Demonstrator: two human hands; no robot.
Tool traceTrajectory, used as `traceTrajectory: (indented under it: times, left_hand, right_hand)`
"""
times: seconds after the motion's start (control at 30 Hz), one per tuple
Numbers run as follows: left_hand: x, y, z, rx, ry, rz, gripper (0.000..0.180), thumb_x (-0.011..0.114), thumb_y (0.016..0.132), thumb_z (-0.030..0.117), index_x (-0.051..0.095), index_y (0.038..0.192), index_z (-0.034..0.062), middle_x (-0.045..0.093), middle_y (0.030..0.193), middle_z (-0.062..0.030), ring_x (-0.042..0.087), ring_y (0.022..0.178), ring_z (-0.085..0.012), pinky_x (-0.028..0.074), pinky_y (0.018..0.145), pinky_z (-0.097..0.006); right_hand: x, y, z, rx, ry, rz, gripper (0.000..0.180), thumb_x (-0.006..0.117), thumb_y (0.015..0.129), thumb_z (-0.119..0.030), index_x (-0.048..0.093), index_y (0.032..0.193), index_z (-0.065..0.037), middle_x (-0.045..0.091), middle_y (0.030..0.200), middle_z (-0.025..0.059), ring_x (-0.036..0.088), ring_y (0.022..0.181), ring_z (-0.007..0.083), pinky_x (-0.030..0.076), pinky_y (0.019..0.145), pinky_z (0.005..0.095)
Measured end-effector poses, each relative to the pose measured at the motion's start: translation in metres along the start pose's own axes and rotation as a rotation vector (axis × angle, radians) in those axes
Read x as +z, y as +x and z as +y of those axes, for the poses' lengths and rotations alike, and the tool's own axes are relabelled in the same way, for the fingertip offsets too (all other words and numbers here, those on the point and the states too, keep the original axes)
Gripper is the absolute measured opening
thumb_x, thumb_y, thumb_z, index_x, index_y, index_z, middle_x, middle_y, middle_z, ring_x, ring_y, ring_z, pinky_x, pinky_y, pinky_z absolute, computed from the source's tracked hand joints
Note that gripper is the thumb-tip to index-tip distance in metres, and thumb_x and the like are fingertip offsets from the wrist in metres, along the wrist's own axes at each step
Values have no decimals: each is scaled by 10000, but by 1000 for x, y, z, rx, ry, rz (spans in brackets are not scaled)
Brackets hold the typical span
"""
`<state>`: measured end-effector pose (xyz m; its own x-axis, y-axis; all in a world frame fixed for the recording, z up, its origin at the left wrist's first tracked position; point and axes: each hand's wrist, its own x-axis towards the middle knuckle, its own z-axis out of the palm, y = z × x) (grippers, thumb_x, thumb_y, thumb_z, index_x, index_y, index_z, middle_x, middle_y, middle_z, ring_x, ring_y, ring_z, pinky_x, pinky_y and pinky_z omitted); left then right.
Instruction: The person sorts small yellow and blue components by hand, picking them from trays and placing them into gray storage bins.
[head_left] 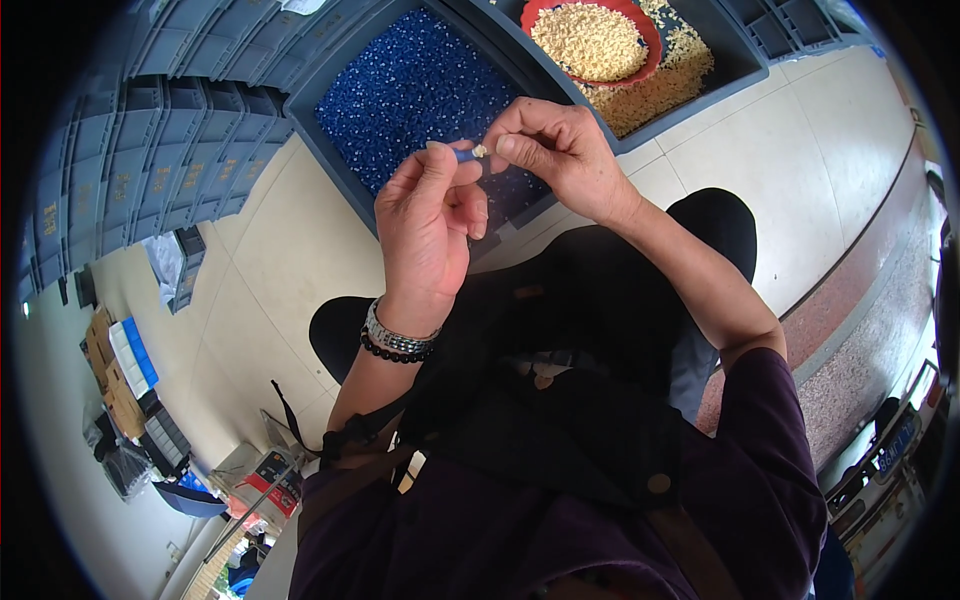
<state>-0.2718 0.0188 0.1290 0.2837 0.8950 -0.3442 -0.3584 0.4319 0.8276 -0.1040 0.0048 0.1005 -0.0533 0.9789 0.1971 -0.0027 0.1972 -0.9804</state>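
Note:
Between the thumb and forefinger of my left hand (424, 215) is a small blue tube-like piece (463, 155). A cream-coloured bit (480, 151) shows at its right end. My right hand (568, 160) is closed in a pinch just right of that bit; whatever its fingertips hold, if anything, is too small to make out. Both hands are above the near part of a grey bin (365, 212) filled with small blue pieces (410, 85). To its right, a red bowl (655, 52) heaped with cream-coloured bits (588, 42) sits in a second grey bin (690, 112).
Stacked grey crates (170, 150) stand on the left, and a small grey crate (187, 262) lies on the tiled floor (250, 270). Cardboard boxes (115, 380) are against the wall at lower left. My knees are just below the bins.

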Motion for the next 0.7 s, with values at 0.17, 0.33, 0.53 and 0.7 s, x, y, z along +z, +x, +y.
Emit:
traceTrajectory:
  times: [0.17,0.33,0.53,0.7]
  left_hand:
    - [9,-4,6,21,24,7,212,610,916,211,611,903,-1,631,735,-51,512,476,-107,371,405,-230]
    - [8,-5,2,25,108,24,131,608,902,130,579,842,17,569,710,-32,479,461,-79,355,392,-214]
    - [11,-6,-2,30,120,-18,162,571,934,177,581,863,32,599,742,-30,477,465,-71,351,400,-199]
    - [19,-5,-3,17,96,-26,140,580,925,167,587,863,41,611,730,-32,488,462,-75,362,396,-203]
  right_hand:
    - [-5,-2,-11,9,-67,2,134,650,864,-122,621,858,9,604,753,49,588,690,110,471,626,257]
    - [-1,2,-5,-158,-258,-23,114,665,815,-80,577,792,-12,554,716,111,568,655,271,457,604,341]
    - [-7,0,-11,-77,-159,-67,172,626,868,-117,543,775,2,528,664,99,514,571,187,402,533,308]
    - [-9,-2,-9,-24,-52,-65,100,524,845,-55,515,758,-5,498,645,45,465,559,111,376,512,275]
